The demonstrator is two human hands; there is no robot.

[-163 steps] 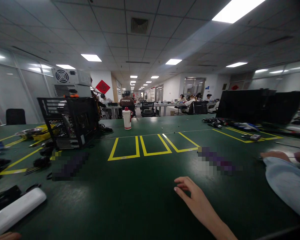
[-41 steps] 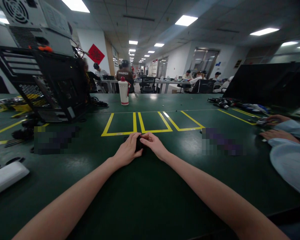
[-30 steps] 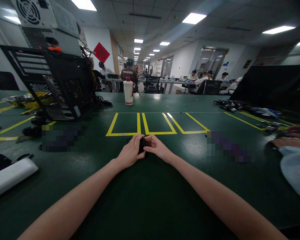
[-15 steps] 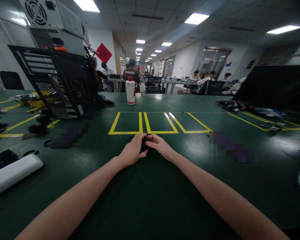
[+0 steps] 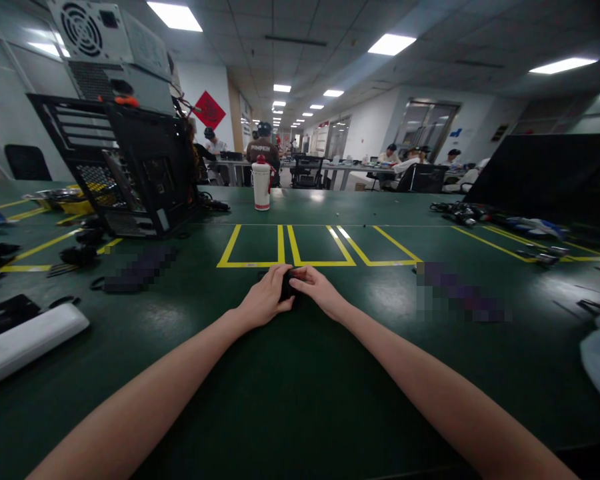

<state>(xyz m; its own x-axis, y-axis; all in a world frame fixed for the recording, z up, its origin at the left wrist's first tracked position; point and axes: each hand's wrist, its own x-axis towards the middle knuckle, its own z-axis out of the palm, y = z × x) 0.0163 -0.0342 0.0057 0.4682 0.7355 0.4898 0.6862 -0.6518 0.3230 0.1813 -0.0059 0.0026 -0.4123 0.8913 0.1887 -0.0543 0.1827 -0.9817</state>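
Currently, left hand [image 5: 266, 297]: fingers wrapped around a black object [image 5: 288, 287]
Right hand [image 5: 319, 291]: fingers bunched against it, pinch unclear
Black object: on or over the counter [image 5: 300, 387], beside yellow tape [image 5: 325, 264]
Work: gripped, not yet released; rest unclear

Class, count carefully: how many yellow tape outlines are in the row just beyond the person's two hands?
3: a left outline, a middle outline and a right outline, side by side on the green table. None in this row looks hidden.
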